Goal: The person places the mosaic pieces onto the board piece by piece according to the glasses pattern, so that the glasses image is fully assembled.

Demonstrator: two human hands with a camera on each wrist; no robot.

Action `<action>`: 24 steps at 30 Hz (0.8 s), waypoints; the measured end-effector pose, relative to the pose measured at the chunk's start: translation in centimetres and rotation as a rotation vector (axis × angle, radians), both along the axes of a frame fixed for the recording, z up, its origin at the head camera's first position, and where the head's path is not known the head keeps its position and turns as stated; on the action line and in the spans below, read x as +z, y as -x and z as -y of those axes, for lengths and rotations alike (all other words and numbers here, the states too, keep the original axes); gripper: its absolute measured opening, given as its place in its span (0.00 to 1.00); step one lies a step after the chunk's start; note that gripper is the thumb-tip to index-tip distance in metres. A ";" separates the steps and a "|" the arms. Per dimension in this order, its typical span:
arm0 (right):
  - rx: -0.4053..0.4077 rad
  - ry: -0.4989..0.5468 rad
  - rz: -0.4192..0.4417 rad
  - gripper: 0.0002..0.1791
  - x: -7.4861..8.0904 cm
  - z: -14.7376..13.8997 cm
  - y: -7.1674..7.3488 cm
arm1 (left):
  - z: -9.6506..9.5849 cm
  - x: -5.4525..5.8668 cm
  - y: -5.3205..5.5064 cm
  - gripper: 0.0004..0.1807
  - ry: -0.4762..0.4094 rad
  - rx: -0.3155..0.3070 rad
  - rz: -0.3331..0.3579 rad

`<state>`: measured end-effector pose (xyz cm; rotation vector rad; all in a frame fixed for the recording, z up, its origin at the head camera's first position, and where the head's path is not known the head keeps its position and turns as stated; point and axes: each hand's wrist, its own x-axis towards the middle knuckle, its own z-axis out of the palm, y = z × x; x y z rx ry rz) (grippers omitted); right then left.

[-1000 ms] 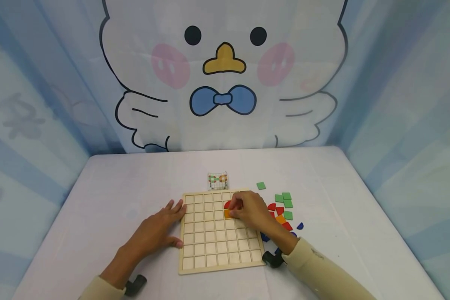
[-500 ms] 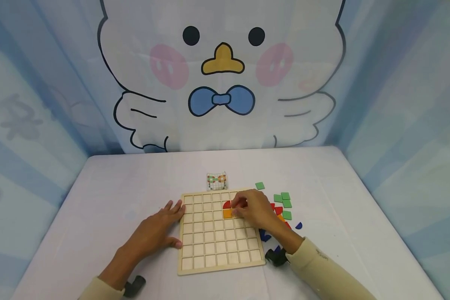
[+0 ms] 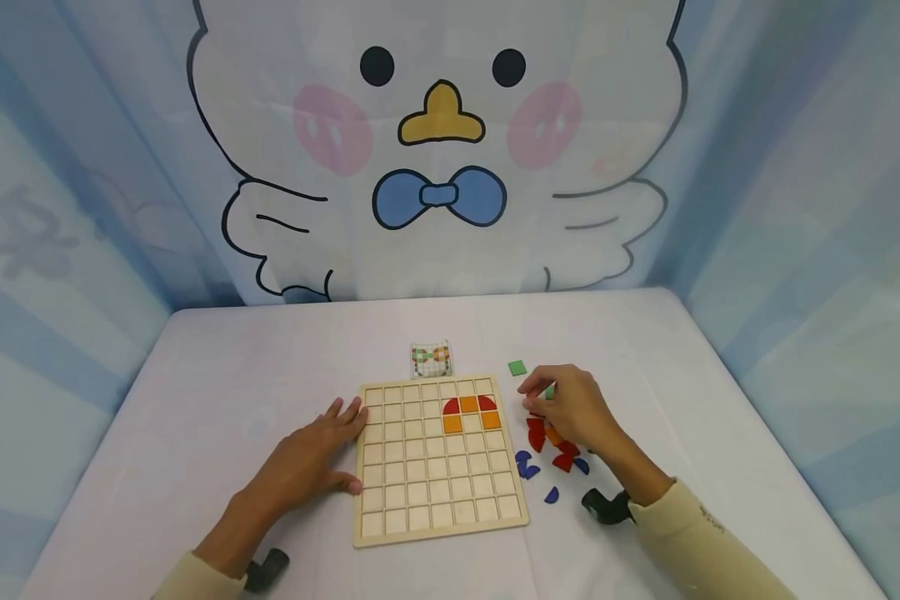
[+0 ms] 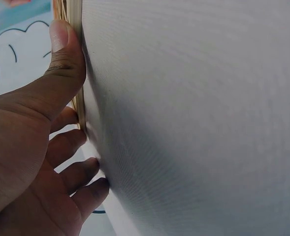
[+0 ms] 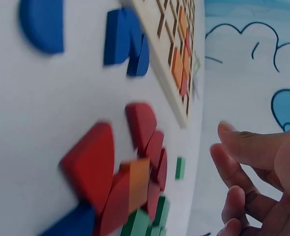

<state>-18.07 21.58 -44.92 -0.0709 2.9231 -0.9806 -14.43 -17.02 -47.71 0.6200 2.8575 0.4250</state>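
Observation:
A wooden grid board (image 3: 417, 472) lies on the table, with red quarter-round tiles (image 3: 451, 407) and orange square tiles (image 3: 491, 420) set in its upper right cells. My left hand (image 3: 307, 462) rests at the board's left edge, fingers spread; in the left wrist view the thumb lies against that edge (image 4: 76, 14). Right of the board, my right hand (image 3: 573, 404) hovers over loose tiles, fingers loosely bent with nothing between them. Below it in the right wrist view are red tiles (image 5: 93, 162), an orange tile (image 5: 139, 182) and green tiles (image 5: 135, 225).
Several blue rounded tiles (image 3: 522, 467) lie by the board's right edge. One green square tile (image 3: 517, 367) sits apart near the top right corner. Behind the board is a small pattern card (image 3: 431, 360). A cartoon curtain (image 3: 450, 250) hangs behind the table.
My right hand has lifted away from the board and moved right, over the loose tiles. Red and orange tiles that it covered now show on the board. My left hand stays put.

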 end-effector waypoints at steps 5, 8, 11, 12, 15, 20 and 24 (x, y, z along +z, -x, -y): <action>-0.003 -0.027 0.001 0.08 -0.4 -1.7 -0.1 | 0.0 0.0 0.1 0.61 -0.010 0.000 0.004; -0.004 -0.066 -0.008 0.08 -0.9 -2.1 -0.1 | 0.0 0.0 0.1 0.61 -0.011 0.001 0.006; -0.009 -0.097 -0.016 0.10 -1.4 -2.2 -0.1 | 0.0 -0.1 0.2 0.61 -0.007 0.002 0.006; -0.012 -0.106 -0.017 0.10 -1.5 -2.2 0.0 | 0.0 -0.1 0.2 0.61 -0.006 0.002 0.007; -0.017 -0.126 -0.021 0.10 -2.0 -2.1 0.0 | 0.0 -0.2 0.1 0.61 -0.011 0.007 0.011; -0.004 -0.168 -0.037 0.07 -2.2 -1.9 0.1 | 0.0 -0.2 0.1 0.61 -0.009 0.008 0.014; 0.016 -0.176 -0.041 0.06 -1.9 -1.9 0.4 | 0.0 -0.2 0.1 0.61 -0.003 0.011 0.013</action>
